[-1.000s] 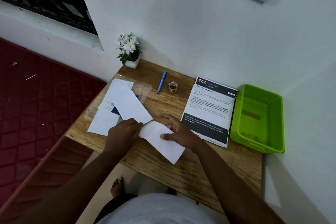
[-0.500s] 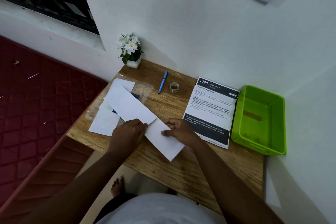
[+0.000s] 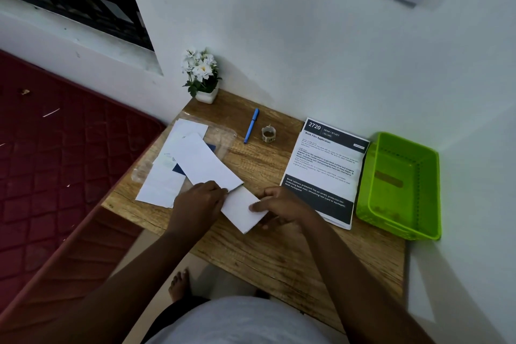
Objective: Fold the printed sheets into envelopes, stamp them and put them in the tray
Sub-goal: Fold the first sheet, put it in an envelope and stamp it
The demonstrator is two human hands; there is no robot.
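- A folded white sheet (image 3: pixel 242 211) is held flat on the wooden desk (image 3: pixel 268 254), near its front edge, between both hands.
- The sheet's near end is pinched by the right hand (image 3: pixel 282 207), thumb laid on top and fingers curled beneath the lower right corner.
- The left hand (image 3: pixel 199 201) is set at the sheet's upper left end, knuckles up, fingers bent down onto the paper. Whether the paper is pinched or only pressed there cannot be told.
- A long white envelope (image 3: pixel 205 165) is seen lying diagonally, its near end touching the left hand's fingertips and meeting the folded sheet.
- Beneath the envelope, further white envelopes (image 3: pixel 164 184) are spread over a clear plastic sleeve (image 3: pixel 220 138) at the desk's left side. A dark blue corner is noted between them.
- A stack of printed sheets (image 3: pixel 324 170) with black header and footer bands is placed right of the hands, the right wrist just beside its lower left corner.
- A lime green tray (image 3: pixel 402 184) is set at the desk's right end against the wall, touching or nearly touching the printed stack. A brownish label is seen on its floor.
- A blue pen (image 3: pixel 251 126) and a small roll of stamps (image 3: pixel 268 134) are recorded side by side toward the back of the desk, apart from the hands.
- A small potted plant with white flowers (image 3: pixel 201 75) stands upright in the back left corner.
- A red mattress (image 3: pixel 55 153) is noted left of the desk.
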